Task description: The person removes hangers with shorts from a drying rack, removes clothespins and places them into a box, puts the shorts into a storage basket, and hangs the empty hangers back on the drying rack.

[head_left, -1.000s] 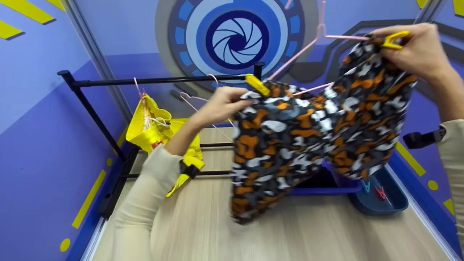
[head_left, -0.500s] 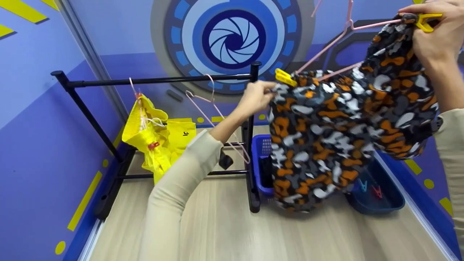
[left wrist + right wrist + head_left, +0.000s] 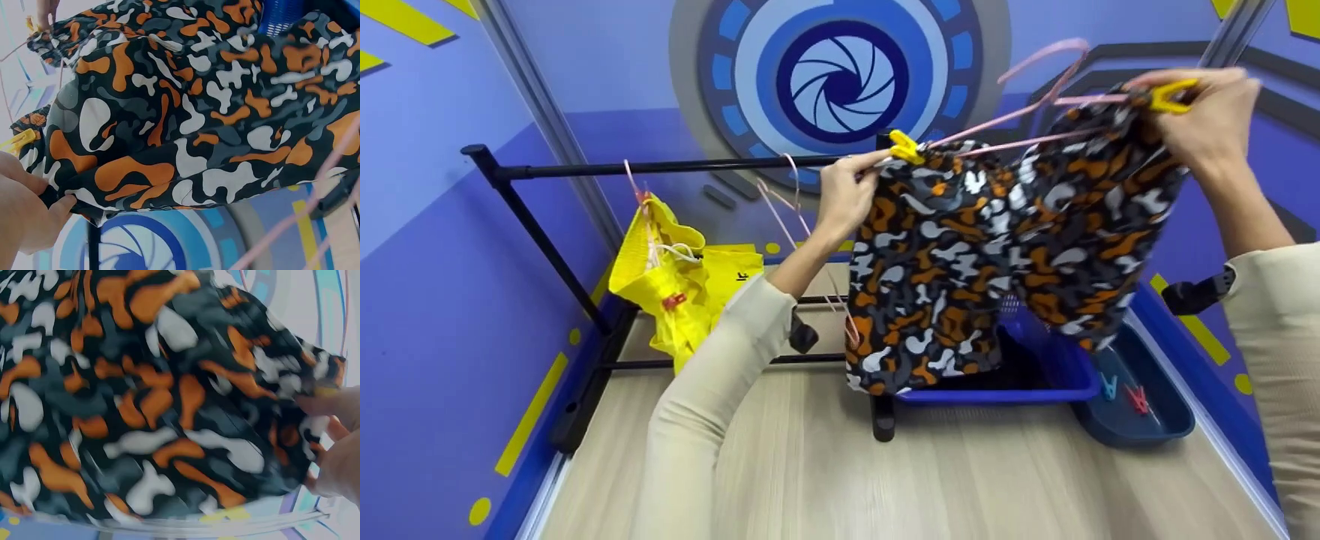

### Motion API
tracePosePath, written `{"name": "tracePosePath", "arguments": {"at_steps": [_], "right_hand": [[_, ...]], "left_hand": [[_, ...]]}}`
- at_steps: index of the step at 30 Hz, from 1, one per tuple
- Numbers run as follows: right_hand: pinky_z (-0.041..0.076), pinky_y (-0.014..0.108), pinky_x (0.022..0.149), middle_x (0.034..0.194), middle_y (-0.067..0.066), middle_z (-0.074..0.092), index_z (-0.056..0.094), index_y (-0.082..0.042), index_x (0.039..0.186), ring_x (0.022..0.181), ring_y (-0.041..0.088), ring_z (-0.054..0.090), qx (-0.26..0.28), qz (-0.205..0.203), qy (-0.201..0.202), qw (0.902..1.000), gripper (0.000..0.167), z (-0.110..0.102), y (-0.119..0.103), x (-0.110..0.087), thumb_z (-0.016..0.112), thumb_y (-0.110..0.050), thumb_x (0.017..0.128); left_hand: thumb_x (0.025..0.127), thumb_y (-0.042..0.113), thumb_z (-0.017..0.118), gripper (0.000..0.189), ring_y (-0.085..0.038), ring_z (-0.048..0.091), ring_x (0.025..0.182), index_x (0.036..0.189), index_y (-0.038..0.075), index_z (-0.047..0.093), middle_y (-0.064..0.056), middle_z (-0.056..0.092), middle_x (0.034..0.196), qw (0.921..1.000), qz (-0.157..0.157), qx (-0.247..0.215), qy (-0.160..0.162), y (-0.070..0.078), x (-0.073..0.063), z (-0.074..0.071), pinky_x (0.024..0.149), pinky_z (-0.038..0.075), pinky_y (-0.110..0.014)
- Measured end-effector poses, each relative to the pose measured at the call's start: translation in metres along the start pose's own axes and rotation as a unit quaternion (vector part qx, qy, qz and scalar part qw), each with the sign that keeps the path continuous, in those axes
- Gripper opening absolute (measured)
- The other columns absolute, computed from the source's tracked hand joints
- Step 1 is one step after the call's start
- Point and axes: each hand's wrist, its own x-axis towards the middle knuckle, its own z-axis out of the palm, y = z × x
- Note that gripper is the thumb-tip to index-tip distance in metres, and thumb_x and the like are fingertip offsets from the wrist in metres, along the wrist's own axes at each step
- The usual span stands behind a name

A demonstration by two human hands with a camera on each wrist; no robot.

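Observation:
A pair of camouflage shorts (image 3: 937,277) in black, orange, white and grey hangs from a pink hanger (image 3: 997,120), one yellow clothespin (image 3: 905,148) at each side of the waistband. My left hand (image 3: 846,191) pinches the left waistband corner, thumb and fingers closing on the cloth in the left wrist view. On the other side my right hand (image 3: 1215,112) grips the right waistband corner beside the second yellow clothespin (image 3: 1172,97). The right wrist view shows blurred shorts fabric (image 3: 169,405) with the hand at its edge. The hanger's hook points up, off the rack.
A black clothes rack (image 3: 675,166) stands at left, carrying a yellow garment (image 3: 675,292) on a hanger and a bare pink hanger (image 3: 795,195). Behind the shorts sits a purple basket (image 3: 997,396) with dark contents. A dark blue tub (image 3: 1140,435) holds clothespins (image 3: 1138,400).
Both hands carried the shorts up and right, then back left and, on the right side, lower. The hanger's hook has come into full view. Both hands kept hold of the waistband.

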Motion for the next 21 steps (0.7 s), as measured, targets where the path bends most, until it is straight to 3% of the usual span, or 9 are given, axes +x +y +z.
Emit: {"name": "tracePosePath", "arguments": {"at_steps": [2, 5, 9, 11, 12, 16, 21], "right_hand": [[0.043, 0.005, 0.069, 0.072, -0.041, 0.058, 0.084, -0.024, 0.099, 0.071, -0.012, 0.053, -0.021, 0.039, -0.065, 0.9969, 0.023, 0.0, 0.005, -0.004, 0.074, -0.008, 0.087], [0.046, 0.006, 0.073, 0.084, -0.03, 0.066, 0.082, -0.026, 0.103, 0.078, -0.008, 0.053, -0.065, 0.069, -0.154, 0.9835, 0.019, 0.003, 0.014, -0.011, 0.078, -0.015, 0.088], [0.047, 0.01, 0.062, 0.106, 0.005, 0.077, 0.081, -0.017, 0.109, 0.074, -0.004, 0.055, -0.106, 0.066, -0.249, 0.9603, 0.021, 0.012, 0.027, -0.018, 0.08, -0.019, 0.088], [0.049, 0.014, 0.058, 0.102, 0.015, 0.076, 0.08, -0.012, 0.11, 0.069, 0.0, 0.058, -0.112, 0.062, -0.287, 0.9492, 0.026, 0.017, 0.033, -0.021, 0.083, -0.017, 0.084], [0.049, 0.016, 0.057, 0.097, 0.013, 0.076, 0.08, -0.009, 0.111, 0.068, 0.002, 0.058, -0.114, 0.061, -0.306, 0.9434, 0.03, 0.02, 0.036, -0.023, 0.085, -0.017, 0.083], [0.051, 0.021, 0.061, 0.083, -0.005, 0.072, 0.075, 0.0, 0.115, 0.071, 0.009, 0.06, -0.109, 0.066, -0.383, 0.915, 0.044, 0.031, 0.048, -0.031, 0.089, -0.017, 0.077], [0.054, 0.023, 0.07, 0.087, -0.001, 0.073, 0.07, 0.006, 0.118, 0.076, 0.013, 0.064, -0.098, 0.082, -0.45, 0.8838, 0.047, 0.05, 0.071, -0.049, 0.087, -0.016, 0.079]], "left_hand": [[0.101, 0.005, 0.06, 0.025, -0.012, 0.051, 0.068, 0.12, 0.009, 0.076, -0.011, 0.076, 0.119, 0.9999, -0.005, 0.007, -0.006, -0.008, -0.004, -0.003, 0.061, 0.037, -0.017], [0.099, 0.002, 0.061, 0.025, -0.012, 0.048, 0.065, 0.118, 0.009, 0.076, -0.011, 0.075, 0.119, 0.9993, -0.017, 0.022, -0.026, -0.02, -0.011, -0.005, 0.057, 0.035, -0.017], [0.096, -0.002, 0.059, 0.029, -0.012, 0.047, 0.063, 0.115, 0.008, 0.078, -0.012, 0.076, 0.116, 0.9956, -0.028, 0.062, -0.064, -0.032, -0.02, -0.008, 0.056, 0.032, -0.017], [0.094, -0.004, 0.057, 0.032, -0.014, 0.05, 0.066, 0.114, 0.008, 0.078, -0.012, 0.076, 0.116, 0.9918, -0.035, 0.088, -0.085, -0.036, -0.023, -0.01, 0.057, 0.032, -0.019], [0.093, -0.005, 0.056, 0.034, -0.015, 0.052, 0.067, 0.114, 0.008, 0.079, -0.012, 0.076, 0.116, 0.9892, -0.041, 0.101, -0.098, -0.038, -0.024, -0.01, 0.058, 0.033, -0.021], [0.088, -0.009, 0.054, 0.039, -0.021, 0.065, 0.085, 0.113, 0.009, 0.079, -0.011, 0.077, 0.116, 0.9725, -0.078, 0.161, -0.149, -0.044, -0.031, -0.01, 0.067, 0.047, -0.027], [0.091, -0.006, 0.055, 0.035, -0.029, 0.071, 0.097, 0.115, 0.008, 0.077, -0.012, 0.076, 0.117, 0.9432, -0.096, 0.23, -0.22, -0.056, -0.045, -0.002, 0.081, 0.058, -0.038]]}}
